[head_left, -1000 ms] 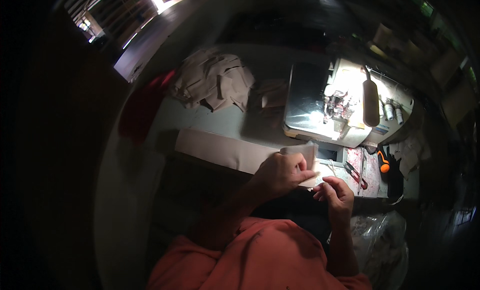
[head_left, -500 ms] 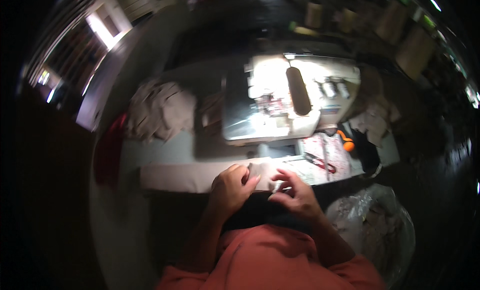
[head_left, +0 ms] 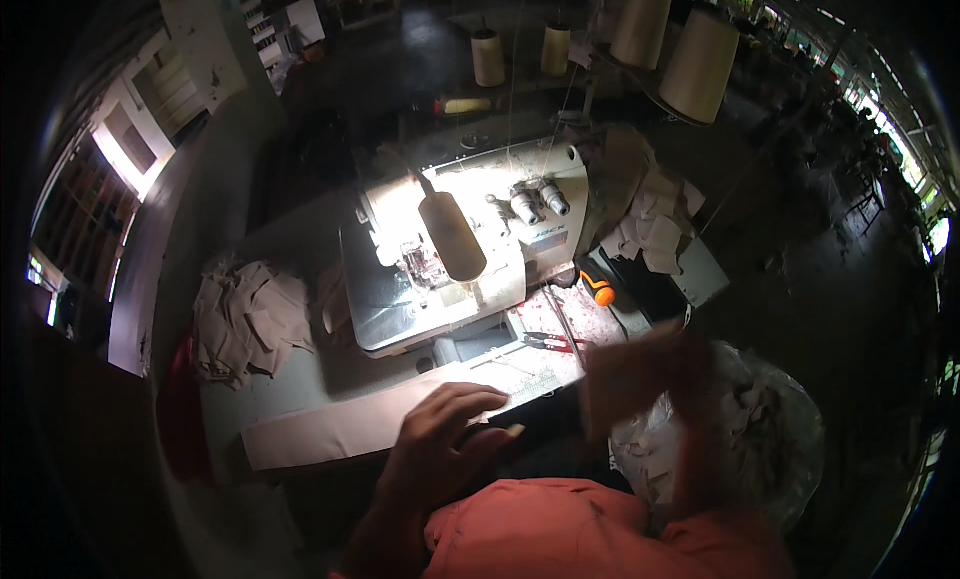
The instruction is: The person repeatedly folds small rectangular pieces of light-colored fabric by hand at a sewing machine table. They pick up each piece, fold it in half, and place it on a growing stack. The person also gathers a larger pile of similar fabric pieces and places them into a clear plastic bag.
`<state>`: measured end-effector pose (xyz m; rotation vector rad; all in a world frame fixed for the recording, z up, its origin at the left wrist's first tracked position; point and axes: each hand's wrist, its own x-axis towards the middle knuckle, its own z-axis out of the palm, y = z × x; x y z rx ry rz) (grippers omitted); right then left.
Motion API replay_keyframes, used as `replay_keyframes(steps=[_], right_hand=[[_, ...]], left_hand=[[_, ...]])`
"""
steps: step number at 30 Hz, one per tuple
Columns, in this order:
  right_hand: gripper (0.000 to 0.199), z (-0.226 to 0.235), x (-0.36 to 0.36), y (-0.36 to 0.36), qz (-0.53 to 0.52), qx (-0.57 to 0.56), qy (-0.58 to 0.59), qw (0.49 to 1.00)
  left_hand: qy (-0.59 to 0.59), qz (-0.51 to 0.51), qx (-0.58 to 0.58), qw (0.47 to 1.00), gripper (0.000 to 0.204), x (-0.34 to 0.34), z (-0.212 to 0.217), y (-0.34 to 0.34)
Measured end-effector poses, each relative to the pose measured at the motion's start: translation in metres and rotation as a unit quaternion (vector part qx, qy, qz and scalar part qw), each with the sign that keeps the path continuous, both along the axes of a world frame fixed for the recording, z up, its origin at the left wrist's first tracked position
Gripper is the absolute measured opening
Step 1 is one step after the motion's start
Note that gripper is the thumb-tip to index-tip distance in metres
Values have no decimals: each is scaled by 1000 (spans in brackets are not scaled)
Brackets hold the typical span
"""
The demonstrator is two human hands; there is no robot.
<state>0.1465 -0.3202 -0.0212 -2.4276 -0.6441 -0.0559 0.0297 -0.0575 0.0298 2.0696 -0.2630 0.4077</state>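
Observation:
My left hand (head_left: 440, 439) is beside the right end of a long pale pink fabric strip (head_left: 335, 421) lying along the table's front edge. Its fingers stretch out, the thumb stands apart, and nothing shows between them. On the right, my right hand (head_left: 692, 364) is smeared by motion. From it hangs a brownish piece of fabric (head_left: 625, 384), also blurred, above the near edge of a clear plastic bag (head_left: 800, 419) of fabric scraps. Beyond the strip stands a lit sewing machine (head_left: 500, 249).
Red-handled snips (head_left: 550, 341) and an orange-ended tool (head_left: 602, 294) lie right of the machine. Fabric pieces are heaped at left (head_left: 255, 319) and at far right (head_left: 655, 219). Large thread cones (head_left: 700, 64) stand at the back.
My right hand has moved right, away from the strip, with a fabric piece in it. The left hand's fingers have spread. My view has swung right, so the machine appears further left.

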Motion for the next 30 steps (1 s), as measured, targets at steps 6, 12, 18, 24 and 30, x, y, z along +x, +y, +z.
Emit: replay_keyframes(steps=[6,12,18,24,30], right_hand=[[47,43,199,-42,-151,193,-118,962],[35,115,15,62,178,203,-25,963],[28,173,-76,91,574,150,-22,805],[23,163,-106,132,545,441,-64,710],[18,136,-56,118,378,179,53,907]], left_hand=[[20,108,63,992,20,-22,-14,24],[17,234,124,964,7,-28,-51,60],[74,232,256,936,31,12,-83,35],[63,202,171,962,20,24,-93,37],[-21,152,64,986,6,23,-90,40]])
